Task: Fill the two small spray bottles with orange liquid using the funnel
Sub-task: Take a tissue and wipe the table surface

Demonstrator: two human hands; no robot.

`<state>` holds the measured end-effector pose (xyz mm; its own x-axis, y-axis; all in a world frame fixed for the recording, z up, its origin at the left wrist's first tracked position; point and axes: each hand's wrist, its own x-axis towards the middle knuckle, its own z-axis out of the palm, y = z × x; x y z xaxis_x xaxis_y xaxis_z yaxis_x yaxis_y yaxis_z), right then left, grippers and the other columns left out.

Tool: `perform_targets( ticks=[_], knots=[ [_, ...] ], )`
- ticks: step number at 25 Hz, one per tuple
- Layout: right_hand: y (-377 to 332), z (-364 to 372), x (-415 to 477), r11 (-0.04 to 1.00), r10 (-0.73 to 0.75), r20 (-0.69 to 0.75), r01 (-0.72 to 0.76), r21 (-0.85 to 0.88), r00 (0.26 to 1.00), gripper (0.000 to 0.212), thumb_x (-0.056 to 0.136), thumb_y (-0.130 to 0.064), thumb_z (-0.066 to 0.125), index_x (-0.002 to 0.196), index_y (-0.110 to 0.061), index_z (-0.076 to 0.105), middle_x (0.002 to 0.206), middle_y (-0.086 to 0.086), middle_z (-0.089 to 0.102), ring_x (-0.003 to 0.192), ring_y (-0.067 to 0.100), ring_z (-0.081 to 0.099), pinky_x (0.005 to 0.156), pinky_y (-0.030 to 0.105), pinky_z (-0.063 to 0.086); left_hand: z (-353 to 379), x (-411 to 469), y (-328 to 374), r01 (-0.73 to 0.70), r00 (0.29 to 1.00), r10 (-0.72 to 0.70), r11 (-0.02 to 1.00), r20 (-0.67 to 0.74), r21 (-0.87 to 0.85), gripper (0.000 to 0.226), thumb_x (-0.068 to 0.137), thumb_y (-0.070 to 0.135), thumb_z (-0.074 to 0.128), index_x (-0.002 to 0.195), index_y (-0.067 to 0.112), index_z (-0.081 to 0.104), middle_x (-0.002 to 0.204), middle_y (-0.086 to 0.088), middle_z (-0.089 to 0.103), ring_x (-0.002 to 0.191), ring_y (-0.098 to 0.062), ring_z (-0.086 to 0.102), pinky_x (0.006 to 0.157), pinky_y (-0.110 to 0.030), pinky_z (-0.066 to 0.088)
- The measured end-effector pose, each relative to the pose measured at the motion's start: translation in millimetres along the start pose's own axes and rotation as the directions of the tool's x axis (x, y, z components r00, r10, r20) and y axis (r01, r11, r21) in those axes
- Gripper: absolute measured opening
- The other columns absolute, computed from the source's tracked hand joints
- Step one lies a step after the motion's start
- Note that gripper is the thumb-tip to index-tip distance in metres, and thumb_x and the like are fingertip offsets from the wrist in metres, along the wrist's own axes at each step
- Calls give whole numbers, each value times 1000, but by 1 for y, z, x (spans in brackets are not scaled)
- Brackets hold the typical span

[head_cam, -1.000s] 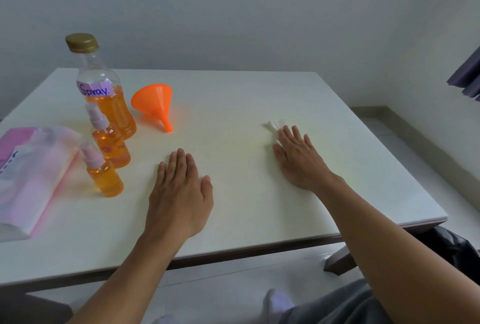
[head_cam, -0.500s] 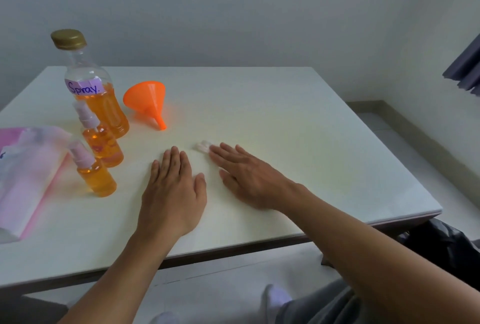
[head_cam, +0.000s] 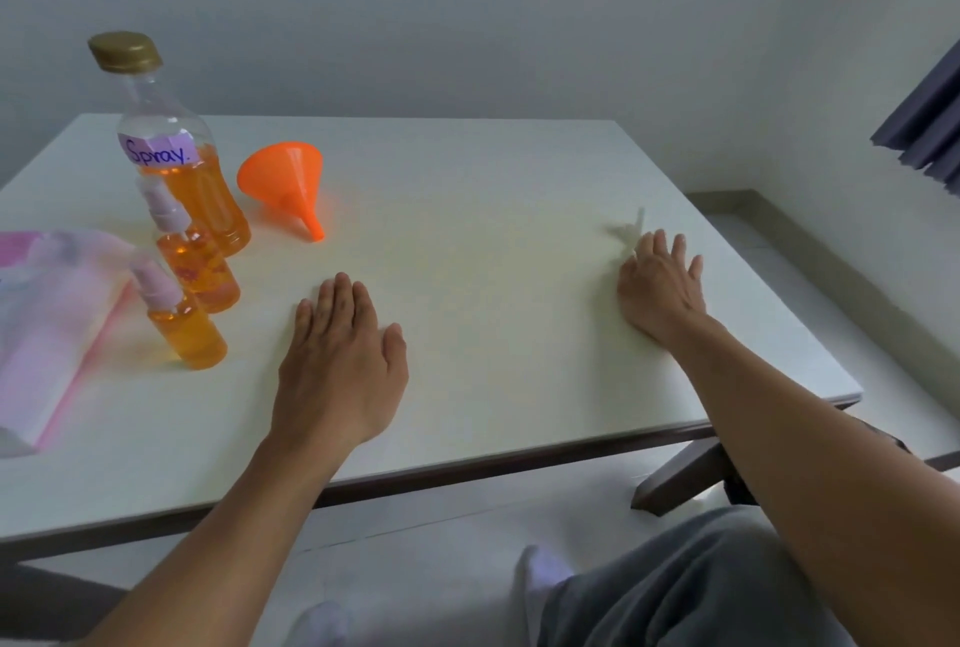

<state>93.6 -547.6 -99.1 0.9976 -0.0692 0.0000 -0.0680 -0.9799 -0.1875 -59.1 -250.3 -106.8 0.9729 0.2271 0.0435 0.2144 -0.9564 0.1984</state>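
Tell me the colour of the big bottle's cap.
Gold, a dull brassy tone; the cap shows plainly in the head view.

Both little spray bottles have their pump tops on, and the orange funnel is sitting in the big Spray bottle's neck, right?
Not quite: the head view shows the funnel lying on its side on the table beside the capped big bottle. Both small spray bottles do wear pump tops.

White table (head_cam: 493,168), funnel (head_cam: 284,181), big bottle (head_cam: 202,199), spray bottles (head_cam: 188,341), pouch (head_cam: 49,329)
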Motion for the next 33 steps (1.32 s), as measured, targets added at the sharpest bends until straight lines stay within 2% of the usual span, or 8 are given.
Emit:
perform_targets(
  ticks=[3, 7, 11, 15, 22, 25, 30, 33],
  knots=[
    [-44, 10, 7, 986, -164, 28, 163, 24, 986, 57, 108, -26, 20, 160, -3, 15, 171, 10, 9, 158, 31, 3, 127, 48, 4, 0, 0, 0, 2, 1000, -2, 1000, -9, 6, 67, 101, 45, 9, 156, 9, -1, 165, -9, -7, 152, -21, -7, 123, -37, -2],
    [-112, 13, -10, 911, -397, 40, 389, 134, 917, 39, 109, -17, 29, 135, 3, 51, 148, 23, 44, 143, 39, 35, 119, 44, 25, 1, 1, 0, 1, 1000, -1, 1000, -14, 6, 67, 101, 44, 11, 156, 8, -1, 165, -10, -6, 152, -21, -7, 123, -37, -3],
    [-154, 22, -61, 748, -655, 69, 632, 205, 753, 48, 110, -23, 29, 152, 0, 35, 164, 17, 29, 154, 32, 20, 123, 42, 22, 1, 2, -1, -7, 1000, 7, 1000, -22, 2, 67, 102, 44, 14, 156, 8, 2, 165, -10, -3, 152, -20, -6, 123, -37, -3],
    [-105, 18, -70, 576, -817, 116, 810, 110, 565, 55, 110, -28, 26, 161, -7, 20, 170, 8, 13, 158, 18, 10, 129, 35, 8, 0, 1, -3, -9, 1000, 8, 1000, -6, -3, 66, 102, 44, 11, 156, 8, 0, 165, -9, -5, 152, -20, -7, 123, -37, -3],
    [-36, 5, -18, 938, -344, 9, 343, 46, 939, 56, 109, -21, 27, 161, -7, 15, 170, 11, 17, 157, 30, 10, 127, 42, 9, 1, 0, -1, 4, 1000, -4, 1000, -6, -3, 66, 101, 45, 8, 156, 9, -2, 165, -9, -8, 152, -22, -8, 123, -38, -3],
    [-81, 21, -53, 910, -407, 7, 406, 83, 913, 55, 109, -23, 26, 159, -1, 18, 170, 15, 13, 158, 30, 10, 128, 43, 9, 1, 0, -2, 3, 1000, -3, 1000, -18, -5, 66, 102, 45, 10, 156, 9, 1, 165, -9, -5, 152, -22, -6, 123, -37, -4],
    [-65, 13, -115, 648, -759, 95, 735, 201, 644, 54, 111, -33, 25, 162, -14, 20, 170, -1, 13, 157, 11, 10, 129, 32, 9, -8, -12, 5, -46, 997, 42, 997, -62, -63, 58, 104, 37, 21, 157, 13, 15, 165, -5, 8, 152, -18, 2, 120, -30, -3],
    [-4, 2, -88, 776, -628, 91, 613, 149, 773, 55, 111, -34, 25, 163, -18, 16, 170, -2, 14, 157, 12, 8, 129, 34, 7, -12, -27, 22, -113, 988, 98, 986, -123, -120, 53, 103, 27, 31, 155, 15, 25, 164, -2, 18, 152, -18, 9, 119, -28, 1]
  ],
)
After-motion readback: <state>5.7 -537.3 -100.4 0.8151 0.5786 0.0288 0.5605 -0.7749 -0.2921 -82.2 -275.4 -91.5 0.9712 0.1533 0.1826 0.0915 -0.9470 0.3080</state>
